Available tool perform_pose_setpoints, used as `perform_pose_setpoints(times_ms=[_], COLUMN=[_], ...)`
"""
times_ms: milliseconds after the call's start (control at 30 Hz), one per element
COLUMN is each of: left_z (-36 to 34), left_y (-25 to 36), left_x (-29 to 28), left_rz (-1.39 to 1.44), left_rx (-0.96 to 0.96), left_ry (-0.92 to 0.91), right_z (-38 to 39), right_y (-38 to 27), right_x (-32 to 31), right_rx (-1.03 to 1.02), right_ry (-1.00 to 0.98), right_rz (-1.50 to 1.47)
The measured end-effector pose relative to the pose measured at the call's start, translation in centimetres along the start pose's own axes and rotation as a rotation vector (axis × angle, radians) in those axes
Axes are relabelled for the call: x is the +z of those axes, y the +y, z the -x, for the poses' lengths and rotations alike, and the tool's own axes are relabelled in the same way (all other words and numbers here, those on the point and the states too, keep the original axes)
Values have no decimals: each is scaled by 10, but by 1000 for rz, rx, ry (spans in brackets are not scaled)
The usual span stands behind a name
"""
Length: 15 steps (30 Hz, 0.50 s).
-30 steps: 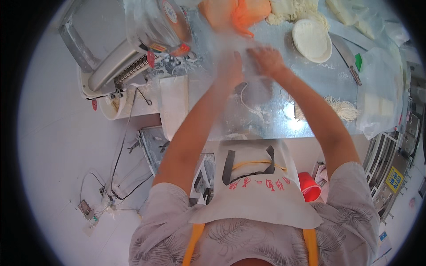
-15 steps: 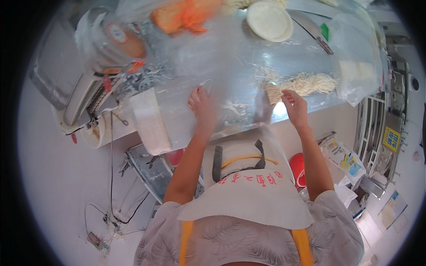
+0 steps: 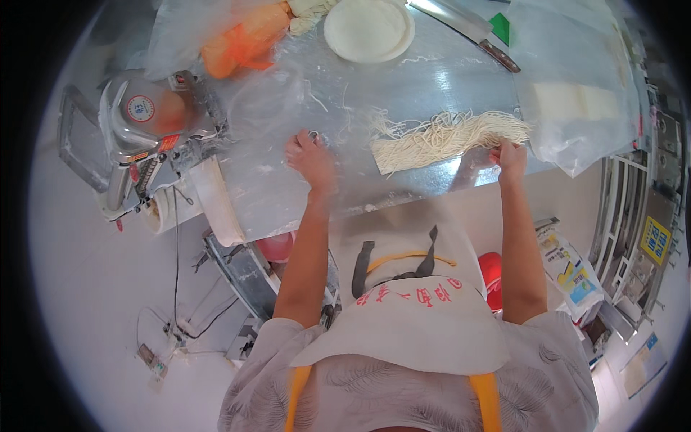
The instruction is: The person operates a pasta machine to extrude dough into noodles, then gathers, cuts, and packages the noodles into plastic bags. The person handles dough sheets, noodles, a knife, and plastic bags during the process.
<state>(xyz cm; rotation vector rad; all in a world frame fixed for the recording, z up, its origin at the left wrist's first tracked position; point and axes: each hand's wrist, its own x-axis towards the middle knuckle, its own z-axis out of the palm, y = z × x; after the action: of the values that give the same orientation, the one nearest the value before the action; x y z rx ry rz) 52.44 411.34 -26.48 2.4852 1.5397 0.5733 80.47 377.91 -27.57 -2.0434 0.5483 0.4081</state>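
Note:
A flat bundle of pale fresh noodles (image 3: 432,146) lies across the metal worktop, with loose strands at its far left. My right hand (image 3: 511,158) is at the near right end of the bundle, its fingers closed on the noodles' edge. Farther left, my left hand (image 3: 312,161) is just above the worktop with fingers curled together. A small whitish loop shows at its fingertips; I cannot make out what it is. Just beyond that hand lies a crumpled clear plastic bag (image 3: 268,101).
A metal noodle machine (image 3: 147,115) stands at the left. A white block (image 3: 216,201) lies at the worktop's left edge. At the back are an orange bag (image 3: 241,47), a white round dish (image 3: 368,30) and a cleaver (image 3: 471,29). A plastic-covered stack (image 3: 572,108) sits right.
My right hand has moved right along the noodles, from their left end to their right end. The bundle looks flatter and more spread. My view has shifted slightly.

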Motion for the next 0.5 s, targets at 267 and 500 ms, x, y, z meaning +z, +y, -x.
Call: perform_pose_setpoints(times_ms=[267, 500], left_z=[14, 56], left_y=[52, 137], left_x=[32, 42], left_rz=[251, 623], left_rx=[150, -4], left_ry=[-132, -331], right_z=[60, 85], right_y=[-51, -59], right_x=[70, 78], right_rx=[-596, -746], right_ry=[-52, -439], right_rz=[548, 645])
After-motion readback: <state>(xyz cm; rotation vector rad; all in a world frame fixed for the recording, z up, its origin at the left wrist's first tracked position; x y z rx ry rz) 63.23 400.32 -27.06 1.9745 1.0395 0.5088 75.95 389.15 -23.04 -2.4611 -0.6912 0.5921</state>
